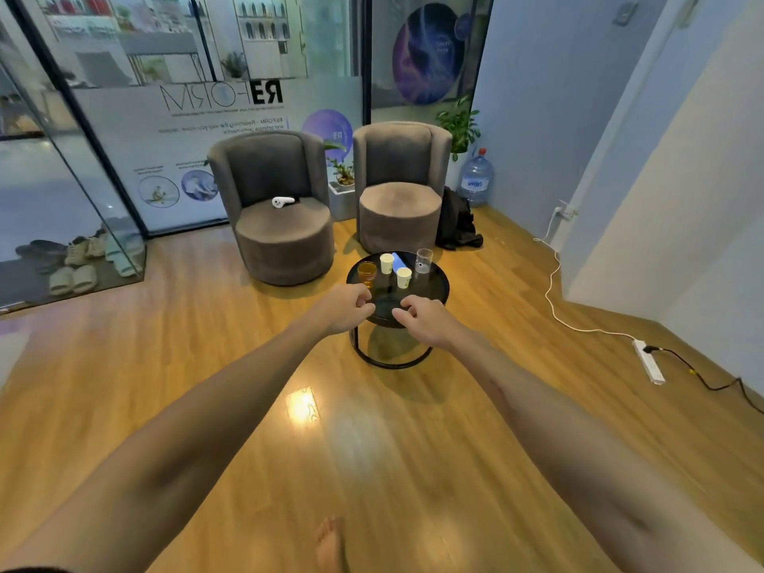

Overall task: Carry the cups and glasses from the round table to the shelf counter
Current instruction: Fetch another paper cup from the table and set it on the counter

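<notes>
Your worktop [438, 289]: round, black, glossy, on a ring base standing on the wood floor [248, 366]. On it: amber glass [366, 270] at left, two paper cups [387, 263] [404, 277] mid, a blue flat object [400, 261] between them, clear glass [423, 260] at right.

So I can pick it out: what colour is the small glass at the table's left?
Amber glass, clearest in the head view.
</notes>
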